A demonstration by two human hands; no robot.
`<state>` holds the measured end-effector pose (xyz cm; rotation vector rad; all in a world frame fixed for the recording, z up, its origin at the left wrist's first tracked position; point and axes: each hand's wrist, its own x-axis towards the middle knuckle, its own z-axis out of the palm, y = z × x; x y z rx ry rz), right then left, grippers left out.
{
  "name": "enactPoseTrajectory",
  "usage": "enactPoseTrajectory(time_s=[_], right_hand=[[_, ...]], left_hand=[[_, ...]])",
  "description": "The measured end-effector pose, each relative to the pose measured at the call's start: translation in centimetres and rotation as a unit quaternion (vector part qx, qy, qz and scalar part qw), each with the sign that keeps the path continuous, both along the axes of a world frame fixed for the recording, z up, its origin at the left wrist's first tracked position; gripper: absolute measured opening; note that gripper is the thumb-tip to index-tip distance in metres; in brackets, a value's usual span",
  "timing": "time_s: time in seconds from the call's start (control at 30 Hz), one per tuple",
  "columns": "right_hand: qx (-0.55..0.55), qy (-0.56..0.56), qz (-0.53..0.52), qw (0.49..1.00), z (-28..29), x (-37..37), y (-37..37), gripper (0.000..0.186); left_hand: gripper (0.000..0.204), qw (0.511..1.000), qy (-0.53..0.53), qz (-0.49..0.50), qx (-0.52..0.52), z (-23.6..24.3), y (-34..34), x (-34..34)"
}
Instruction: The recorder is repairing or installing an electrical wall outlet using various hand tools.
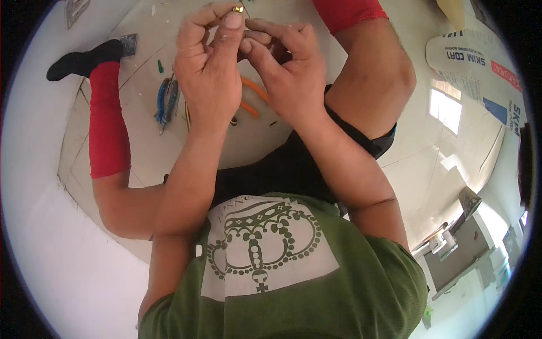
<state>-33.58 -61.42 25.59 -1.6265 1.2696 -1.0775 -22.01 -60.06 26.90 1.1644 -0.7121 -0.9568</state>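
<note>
Both my hands are raised close together over my lap. My left hand (209, 62) pinches a tiny brass-coloured piece (238, 9) between thumb and forefinger. Against it, my right hand (285, 65) has its fingers curled and its fingertips meeting the left thumb; what it holds is hidden. Below them on the tiled floor (141, 147) lie orange wire pieces (252, 96) and blue-handled pliers (167, 101). I sit on the floor in a green shirt, with red leggings and a black sock (84, 61).
A white wall (51, 237) curves along the left. A white printed sack (480, 68) lies at the upper right. A grey box-like unit (460, 248) with small items stands at the right. A small green bit (160, 66) lies near the pliers.
</note>
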Motion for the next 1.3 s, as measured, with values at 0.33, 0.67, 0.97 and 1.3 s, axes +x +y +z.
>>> enactPoseTrajectory(time_s=[0.33, 0.67, 0.97, 1.3], right_hand=[[0.011, -0.088, -0.001, 0.996, -1.2, 0.0, -0.5, 0.015], [0.278, -0.343, 0.075, 0.894, 0.2, -1.4, -1.6, 0.034], [0.245, -0.335, 0.086, 0.906, -0.3, -1.3, -1.5, 0.031], [0.267, -0.404, 0.053, 0.873, 0.4, -1.5, -1.8, 0.025]], left_hand=[[0.021, 0.996, 0.057, -0.018, 0.059, 0.6, 0.4, 0.4], [0.019, 0.952, -0.306, 0.0, -0.01, 0.1, 0.4, 2.2], [0.019, 0.888, -0.455, -0.038, -0.052, -0.3, 0.7, 2.6], [0.025, 0.99, 0.07, -0.115, 0.038, -1.0, 0.5, 3.9]])
